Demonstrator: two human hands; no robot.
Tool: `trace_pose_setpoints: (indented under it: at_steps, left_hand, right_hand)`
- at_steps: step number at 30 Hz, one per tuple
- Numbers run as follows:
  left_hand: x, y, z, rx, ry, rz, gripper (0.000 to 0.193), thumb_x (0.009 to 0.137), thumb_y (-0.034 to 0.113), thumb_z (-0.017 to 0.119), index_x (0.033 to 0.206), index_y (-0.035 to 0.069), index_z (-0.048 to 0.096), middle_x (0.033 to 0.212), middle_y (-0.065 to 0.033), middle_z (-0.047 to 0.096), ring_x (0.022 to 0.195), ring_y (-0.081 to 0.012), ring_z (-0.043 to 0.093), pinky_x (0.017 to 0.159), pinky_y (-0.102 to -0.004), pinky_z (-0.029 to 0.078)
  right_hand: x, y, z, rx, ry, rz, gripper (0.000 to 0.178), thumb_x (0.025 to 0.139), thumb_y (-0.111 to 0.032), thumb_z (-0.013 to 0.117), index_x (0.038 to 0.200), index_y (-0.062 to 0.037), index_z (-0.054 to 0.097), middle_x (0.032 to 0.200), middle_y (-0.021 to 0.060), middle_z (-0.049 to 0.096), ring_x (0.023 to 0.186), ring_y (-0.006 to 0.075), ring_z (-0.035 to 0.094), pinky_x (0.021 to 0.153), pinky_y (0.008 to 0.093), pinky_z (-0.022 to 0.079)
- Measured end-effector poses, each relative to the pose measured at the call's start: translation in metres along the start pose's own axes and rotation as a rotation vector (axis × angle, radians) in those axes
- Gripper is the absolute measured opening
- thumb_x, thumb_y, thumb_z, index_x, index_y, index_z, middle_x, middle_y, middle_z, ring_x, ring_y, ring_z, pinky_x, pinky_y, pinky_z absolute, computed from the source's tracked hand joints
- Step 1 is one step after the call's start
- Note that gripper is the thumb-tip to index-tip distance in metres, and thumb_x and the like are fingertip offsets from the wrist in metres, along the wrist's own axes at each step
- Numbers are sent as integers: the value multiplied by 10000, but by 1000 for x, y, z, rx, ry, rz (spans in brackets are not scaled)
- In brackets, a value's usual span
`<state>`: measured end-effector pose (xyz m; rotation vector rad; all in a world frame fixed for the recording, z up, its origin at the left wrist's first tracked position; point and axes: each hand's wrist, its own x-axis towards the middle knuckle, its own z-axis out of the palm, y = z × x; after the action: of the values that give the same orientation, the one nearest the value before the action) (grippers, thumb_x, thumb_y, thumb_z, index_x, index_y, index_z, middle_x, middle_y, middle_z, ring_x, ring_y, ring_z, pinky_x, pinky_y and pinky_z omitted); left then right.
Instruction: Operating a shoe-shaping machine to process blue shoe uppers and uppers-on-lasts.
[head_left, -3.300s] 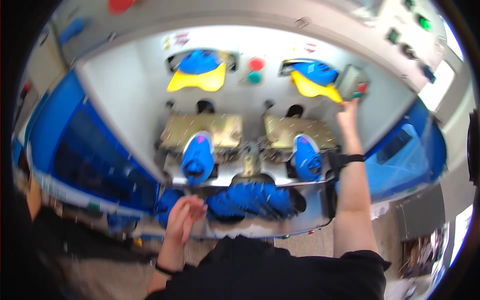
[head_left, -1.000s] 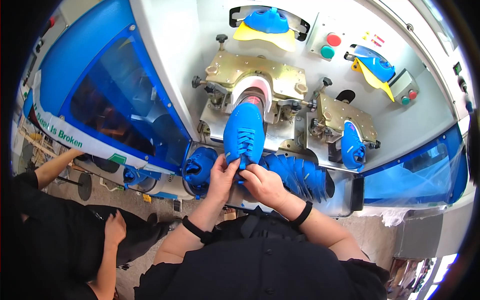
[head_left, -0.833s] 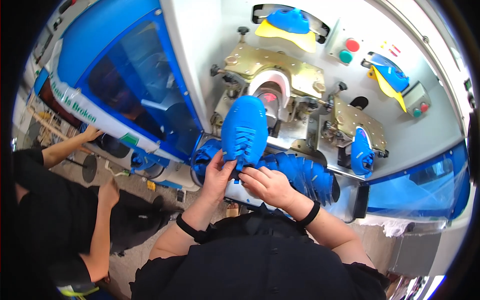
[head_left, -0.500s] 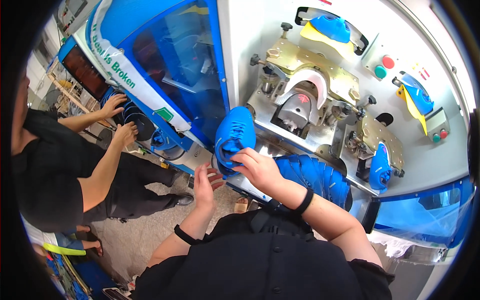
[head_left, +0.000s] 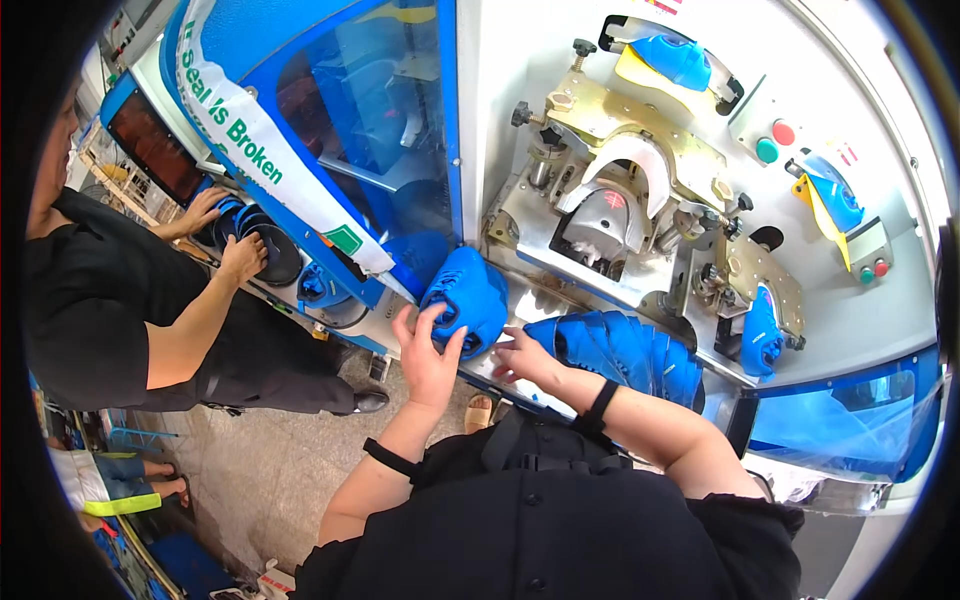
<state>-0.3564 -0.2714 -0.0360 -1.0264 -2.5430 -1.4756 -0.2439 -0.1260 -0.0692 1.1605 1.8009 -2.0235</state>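
Observation:
A blue lace-up shoe upper (head_left: 470,295) rests on the metal ledge in front of me, its toe pointing away. My left hand (head_left: 430,362) grips it at the near left of its collar, thumb and fingers bent around the edge. To the right, my right hand (head_left: 530,360) is apart from that upper, with loosely curled, separated fingers and nothing visible in them. It is nearest to a row of several overlapping blue uppers (head_left: 625,350) along the ledge.
Behind the ledge stands a machine with a metal mould (head_left: 603,222) and clamp plates. Another blue upper (head_left: 762,335) sits on the right station. Red (head_left: 783,132) and green buttons are on the back wall. A blue-framed window (head_left: 385,130) is at left, beside a co-worker (head_left: 100,300) handling dark round parts.
My right hand has let go of the upper and drawn right. My left hand has come onto its collar. The upper sits lower and turned slightly.

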Motion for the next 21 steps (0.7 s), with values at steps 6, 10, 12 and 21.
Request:
trace_pose_setpoints:
  at_steps: [6,10,12,21]
  left_hand:
    - [10,3,-9,89,-76,144,276,807,161,741,1033,63,616,1160,-147,552,1062,-384,556,898,-435,461]
    - [18,28,-13,259,-90,125,325,762,158,776,1027,60,616,1209,-150,526,1093,-378,539,904,-448,463]
    - [17,34,-23,243,84,252,363,725,141,799,1027,55,618,1216,-166,509,1106,-385,526,912,-465,460]
    - [51,98,5,-347,-36,520,160,744,27,728,876,52,642,1080,-144,589,960,-312,576,825,-386,484]
  right_hand:
    - [32,-15,16,-66,-2,-21,722,885,-54,524,1525,-38,190,1293,208,574,864,272,718,633,372,582]
    - [-24,-21,-29,-538,-38,-299,585,894,-138,624,1434,-21,432,1179,153,654,980,216,694,792,328,559]
    - [-91,-67,-82,-150,-571,-311,513,891,-260,697,1324,-16,569,1120,121,686,1019,180,671,868,302,523]
    - [-246,-190,-212,-399,-53,-1004,385,940,-368,650,932,15,688,688,80,638,646,175,631,570,250,482]
